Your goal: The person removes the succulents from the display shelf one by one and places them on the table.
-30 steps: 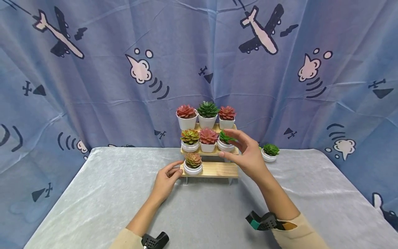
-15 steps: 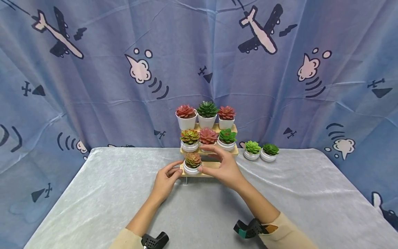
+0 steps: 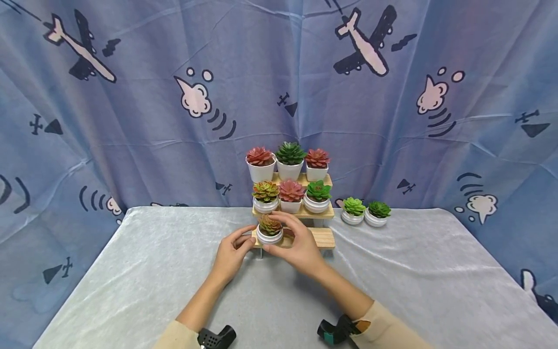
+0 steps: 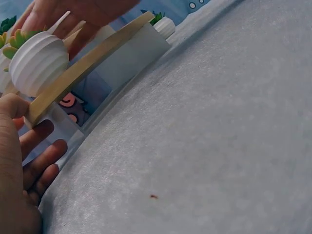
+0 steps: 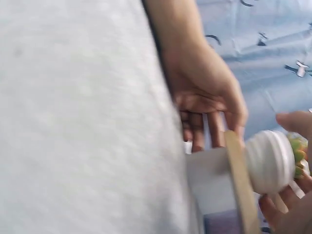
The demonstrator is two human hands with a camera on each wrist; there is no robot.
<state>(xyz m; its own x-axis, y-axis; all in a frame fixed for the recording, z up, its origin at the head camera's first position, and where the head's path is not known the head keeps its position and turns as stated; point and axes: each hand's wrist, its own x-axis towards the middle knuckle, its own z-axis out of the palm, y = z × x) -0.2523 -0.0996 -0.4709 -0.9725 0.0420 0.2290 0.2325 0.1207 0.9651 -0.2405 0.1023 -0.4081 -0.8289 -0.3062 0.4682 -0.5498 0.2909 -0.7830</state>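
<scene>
R hand is cupping the orange plant's pot on my feed, thumb in front, fingers behind, prob. for control from both sides; I'm not able to tell how firmly. Pot's sitting at L end of the stand's bottom tier. L hand is pinching that tier's end, prob. bracing it. Two green pots are sitting on the counter, R of stand.

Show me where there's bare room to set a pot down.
Free: the right end of the bottom shelf, past the right hand; the table left of the left hand, and in front of its two green plants. Crowded: the top shelf and middle shelf, both full; the bottom shelf's left end, between the hands, holding an orange plant.
</scene>
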